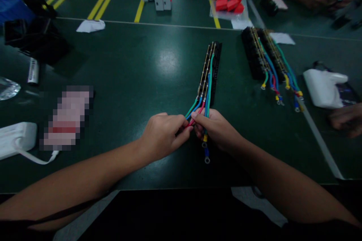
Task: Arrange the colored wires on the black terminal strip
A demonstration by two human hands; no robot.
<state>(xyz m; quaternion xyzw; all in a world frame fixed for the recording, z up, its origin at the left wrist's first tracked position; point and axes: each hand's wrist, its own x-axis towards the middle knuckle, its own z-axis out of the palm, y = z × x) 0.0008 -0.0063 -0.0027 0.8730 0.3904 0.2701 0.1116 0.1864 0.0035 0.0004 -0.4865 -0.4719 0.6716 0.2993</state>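
Head view: black terminal block [217,69], its leads [210,79] in my grasp

The front edge of the green tabletop [135,67] runs just below my forearms, and a grey strip [319,139] slants down at my right, between me and another person's hand [346,118]. To my left, green surface gives room as far as a pixelated phone [68,118]; on the other side, a gap separates the block from a pair of similar wired blocks [252,54].

The tabletop is smooth and glossy, with a pale reflection beyond my hands. The block is long, narrow and dark, with thin brass-coloured rods along its length. Its leads are green, blue and red, softly bent; two ring lugs [207,154], metal with yellow and blue sleeves, stick out below my right hand [217,130].

The block reaches away straight ahead, its near end just beyond my hands. My left hand [166,135] pinches the red lead [202,106] between thumb and forefinger; whether it also holds the neighbouring green and blue ones, I cannot tell. My right hand is wrapped around the leads, close beside my left.
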